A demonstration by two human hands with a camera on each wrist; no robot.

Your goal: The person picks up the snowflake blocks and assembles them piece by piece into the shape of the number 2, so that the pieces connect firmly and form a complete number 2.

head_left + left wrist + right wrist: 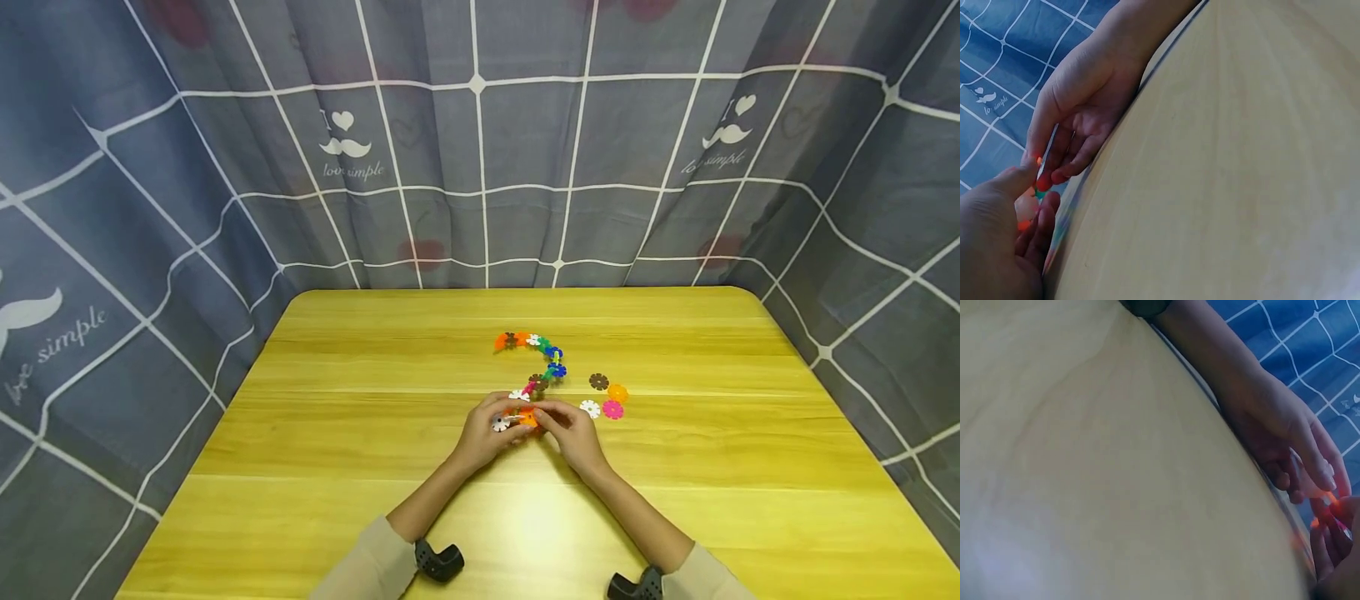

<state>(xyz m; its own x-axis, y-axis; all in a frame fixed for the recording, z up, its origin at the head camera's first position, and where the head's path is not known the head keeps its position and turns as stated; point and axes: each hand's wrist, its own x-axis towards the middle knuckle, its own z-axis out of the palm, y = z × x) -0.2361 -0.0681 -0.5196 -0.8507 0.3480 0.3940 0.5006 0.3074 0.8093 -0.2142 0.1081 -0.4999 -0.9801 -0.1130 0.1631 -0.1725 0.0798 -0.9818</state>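
A curved chain of colourful notched plastic discs [556, 354], slotted edge to edge, runs down the middle of the table to both hands. My left hand [480, 433] grips the near end of the chain between thumb and fingers, and a white disc [500, 424] shows beside its thumb. An orange disc [528, 418] lies between the two hands, pinched by the thumb and fingertips of my right hand [574, 437]. Both hands' fingertips nearly meet around it. In the left wrist view, fingers cover most of the pieces, with bits of orange [1024, 224] showing.
To the right of the hands lie loose discs: a brown disc [598, 382], an orange-yellow disc [618, 392], a pink disc [612, 409] and a white disc [590, 408]. The wooden table [337, 433] is enclosed by a grey-blue checked curtain [525, 142].
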